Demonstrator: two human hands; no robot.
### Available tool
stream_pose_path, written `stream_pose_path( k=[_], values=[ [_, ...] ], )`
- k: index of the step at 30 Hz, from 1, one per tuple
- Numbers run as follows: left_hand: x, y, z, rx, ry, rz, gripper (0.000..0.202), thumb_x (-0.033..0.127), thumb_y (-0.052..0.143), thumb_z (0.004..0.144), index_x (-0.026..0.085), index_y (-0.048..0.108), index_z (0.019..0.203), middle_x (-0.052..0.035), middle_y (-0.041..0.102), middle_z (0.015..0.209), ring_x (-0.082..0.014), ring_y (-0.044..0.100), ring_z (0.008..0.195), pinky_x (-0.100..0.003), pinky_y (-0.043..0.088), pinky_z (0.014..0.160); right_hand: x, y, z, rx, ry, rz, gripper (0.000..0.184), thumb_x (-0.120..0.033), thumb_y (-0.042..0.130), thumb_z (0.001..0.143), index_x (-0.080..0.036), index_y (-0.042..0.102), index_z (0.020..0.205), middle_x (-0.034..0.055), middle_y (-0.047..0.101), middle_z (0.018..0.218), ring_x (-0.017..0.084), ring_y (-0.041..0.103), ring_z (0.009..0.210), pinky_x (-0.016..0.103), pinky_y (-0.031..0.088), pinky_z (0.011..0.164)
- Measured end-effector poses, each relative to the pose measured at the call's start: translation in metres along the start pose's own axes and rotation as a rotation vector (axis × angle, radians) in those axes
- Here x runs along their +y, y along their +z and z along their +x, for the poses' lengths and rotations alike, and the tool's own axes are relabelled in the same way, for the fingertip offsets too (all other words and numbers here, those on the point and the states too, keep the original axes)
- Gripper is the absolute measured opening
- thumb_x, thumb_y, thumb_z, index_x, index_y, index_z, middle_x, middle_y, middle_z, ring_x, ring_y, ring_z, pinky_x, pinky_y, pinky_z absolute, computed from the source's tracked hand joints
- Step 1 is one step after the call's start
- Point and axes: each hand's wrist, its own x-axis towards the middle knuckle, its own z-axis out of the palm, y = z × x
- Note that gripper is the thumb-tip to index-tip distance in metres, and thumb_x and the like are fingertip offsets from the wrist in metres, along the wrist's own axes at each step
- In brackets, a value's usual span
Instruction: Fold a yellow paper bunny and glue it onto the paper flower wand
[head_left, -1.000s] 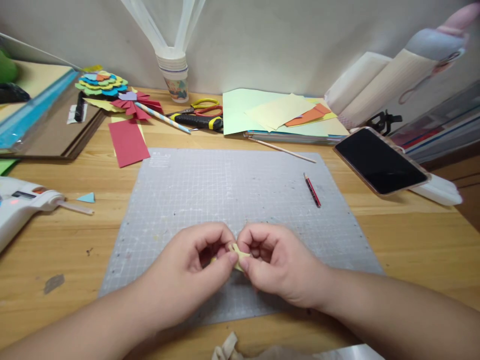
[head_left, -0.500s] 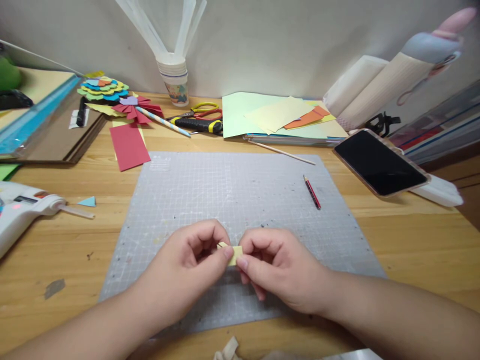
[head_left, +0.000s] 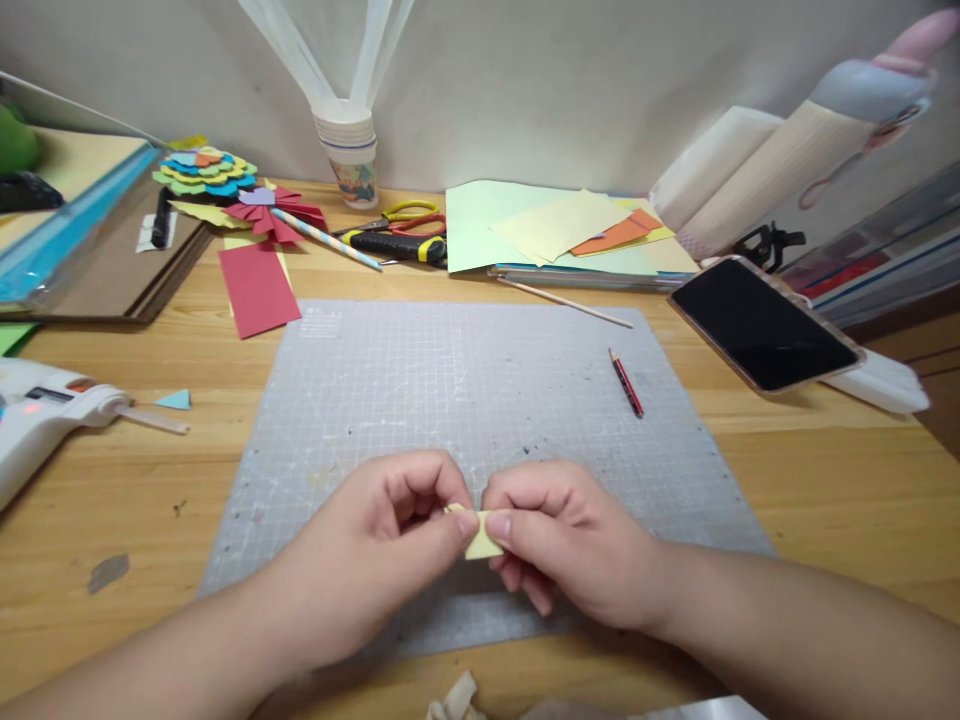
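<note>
1. One folded yellow paper (head_left: 482,541) is pinched by two hands (head_left: 394,550) over one cutting mat (head_left: 450,400).
2. One pencil (head_left: 625,384) is laid there.
3. The wooden table (head_left: 112,490) is backed by a gray wall (head_left: 525,80).

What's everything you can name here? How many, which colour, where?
table: 1, brown, underneath
mat: 1, grey, on table
small paper: 1, yellow, over mat
pencil: 1, red-black, on mat
stick: 1, tan, mat's far edge
phone: 1, black, right
glue gun: 1, white, left
card: 1, red, far left
paper flowers: 2, multicoloured and red, far left
cups: several, white, far side
tools: several, mixed colours, far side
paper pile: 1, mixed, far side
cardboard: stack, brown, far left
left hand: 1, bare, pinching small paper
right hand: 1, bare, pinching small paper
</note>
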Motion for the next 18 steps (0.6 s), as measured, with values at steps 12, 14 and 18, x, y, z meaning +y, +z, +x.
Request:
stream_pose_path(
  k=[12,14,18],
  values=[
    [-0.0023,0.0006,-0.0016,0.106,-0.004,0.042,0.018,0.033,0.059,0.076,0.020,0.054,0.063,0.0074,0.045,0.054,-0.0087,0.037,0.051,-0.023,0.032,0.050,-0.0013,0.0019,0.0001,0.015,-0.009,0.104,0.027,-0.028,0.066,0.079,-0.021,0.044,0.066,-0.0117,0.041,0.044,0.002,0.032,0.035,0.015,0.024,0.036],
    [-0.0021,0.0003,-0.0008,0.106,-0.005,0.035,0.019,0.033,0.059,0.075,0.020,0.054,0.063,0.0072,0.045,0.053,-0.0087,0.037,0.050,-0.022,0.030,0.049,-0.0010,0.0015,0.0004,-0.014,0.016,0.117,0.025,-0.030,0.065,0.080,-0.021,0.045,0.067,-0.0113,0.041,0.042,0.003,0.033,0.034,0.015,0.024,0.035],
    [-0.0038,-0.0020,0.0026,0.166,-0.064,-0.021,0.025,0.039,0.062,0.074,0.020,0.051,0.062,0.0079,0.043,0.049,-0.0081,0.034,0.048,-0.022,0.027,0.047,0.0037,-0.0013,0.0024,0.075,-0.100,-0.061,0.018,-0.032,0.058,0.088,-0.021,0.049,0.076,-0.0078,0.049,0.050,0.007,0.043,0.041,0.018,0.033,0.039]
  ],
)
